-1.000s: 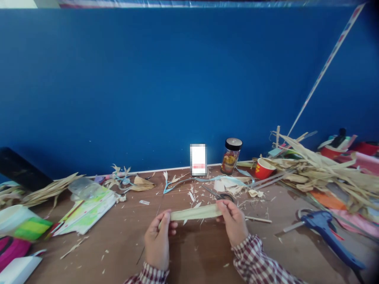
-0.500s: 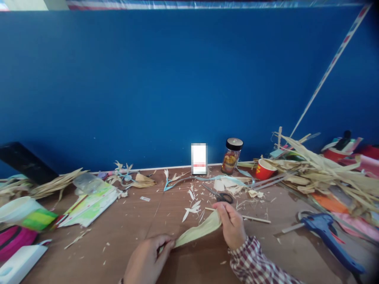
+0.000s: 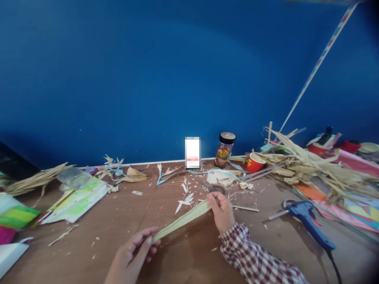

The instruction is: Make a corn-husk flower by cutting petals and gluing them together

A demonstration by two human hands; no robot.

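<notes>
A long pale-green strip of dried corn husk [image 3: 183, 221] is stretched between my two hands above the brown table. My left hand [image 3: 134, 250] pinches its lower left end between thumb and fingers. At the upper right end, my right hand [image 3: 221, 211] grips it, the fingers closed. Scissors [image 3: 217, 188] lie just beyond my right hand, their handles partly covered by it. A thin stick [image 3: 245, 208] rests on the table behind that hand. White petal-shaped husk pieces [image 3: 185, 201] lie beyond the strip.
At right are a blue glue gun [image 3: 310, 223], a red paper cup [image 3: 256, 162] and a heap of dried husks [image 3: 299, 163]. A black-lidded jar [image 3: 225, 150] stands by the blue wall. Painted paper [image 3: 78, 201] and a clear plastic cup [image 3: 74, 178] are at left. Scraps litter the table.
My left hand has moved left and slightly down, away from my right hand. The husk strip now looks longer, narrower and straighter. The view has shifted a little to the right.
</notes>
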